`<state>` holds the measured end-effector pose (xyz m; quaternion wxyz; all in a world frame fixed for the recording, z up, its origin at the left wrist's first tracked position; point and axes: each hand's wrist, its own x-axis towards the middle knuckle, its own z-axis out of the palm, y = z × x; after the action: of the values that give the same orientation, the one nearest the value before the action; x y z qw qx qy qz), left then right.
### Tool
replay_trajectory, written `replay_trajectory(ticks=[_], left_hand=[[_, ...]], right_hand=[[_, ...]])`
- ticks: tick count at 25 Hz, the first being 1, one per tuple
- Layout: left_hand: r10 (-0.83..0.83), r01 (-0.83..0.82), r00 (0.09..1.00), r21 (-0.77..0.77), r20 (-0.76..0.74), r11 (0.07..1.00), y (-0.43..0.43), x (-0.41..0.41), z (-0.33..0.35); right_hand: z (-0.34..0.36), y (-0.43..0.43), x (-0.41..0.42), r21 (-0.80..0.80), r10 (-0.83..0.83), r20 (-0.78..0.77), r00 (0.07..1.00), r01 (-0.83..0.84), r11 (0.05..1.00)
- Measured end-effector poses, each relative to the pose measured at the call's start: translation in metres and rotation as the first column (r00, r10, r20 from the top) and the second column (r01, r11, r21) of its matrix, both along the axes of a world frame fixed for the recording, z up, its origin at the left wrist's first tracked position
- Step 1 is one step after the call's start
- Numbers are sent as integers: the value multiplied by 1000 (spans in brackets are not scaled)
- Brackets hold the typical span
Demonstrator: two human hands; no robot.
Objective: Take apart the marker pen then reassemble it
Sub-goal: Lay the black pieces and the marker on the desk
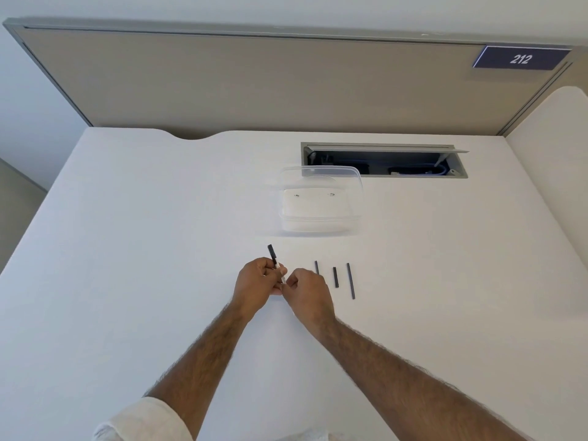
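Marker pen body (274, 260) is sitting tilted between both hands, just above the white surface (127, 249), its dark end pointing up and away from the person. The left hand (254, 288) is closing its grip around the middle of the barrel, fingers curled over it. The right hand (307, 296) is pinching the near, lower end of the barrel with its fingertips (the exact contact is hidden behind the knuckles). The two hands are touching or nearly touching each other.

Just to the right of the right hand, three dark parts are lying apart on the surface, roughly parallel: a thin rod (316, 267) partly hidden behind the right hand, a short piece (335, 277), and a longer thin rod (350, 281) farthest right. Which marker part each one is cannot be told.

Farther back, a clear plastic container (321, 218) is resting on the surface, just in front of an open cable hatch (383, 160). A beige partition (222, 84) is standing behind, carrying a blue plate (520, 58) reading 212.
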<state>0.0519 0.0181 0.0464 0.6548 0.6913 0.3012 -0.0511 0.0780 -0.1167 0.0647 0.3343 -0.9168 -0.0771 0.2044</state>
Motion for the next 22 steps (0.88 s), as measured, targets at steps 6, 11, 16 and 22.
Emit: replay_trajectory(ticks=[6, 11, 16, 22], left_hand=[[-203, 176, 979, 573, -17, 800, 3, 1, -4], [-362, 278, 923, 881, -134, 383, 20, -12, -30], [-338, 349, 909, 889, -243, 298, 30, -22, -47], [-325, 347, 912, 895, -251, 280, 30, -22, -50]], right_hand=[[-2, 3, 8, -57, -68, 2, 998, 68, 996], [-3, 7, 14, -176, -31, 6, 999, 32, 984], [-6, 6, 17, -219, -7, -2, 1000, 6, 976], [-6, 7, 21, -242, 3, 8, 1000, -1, 970]])
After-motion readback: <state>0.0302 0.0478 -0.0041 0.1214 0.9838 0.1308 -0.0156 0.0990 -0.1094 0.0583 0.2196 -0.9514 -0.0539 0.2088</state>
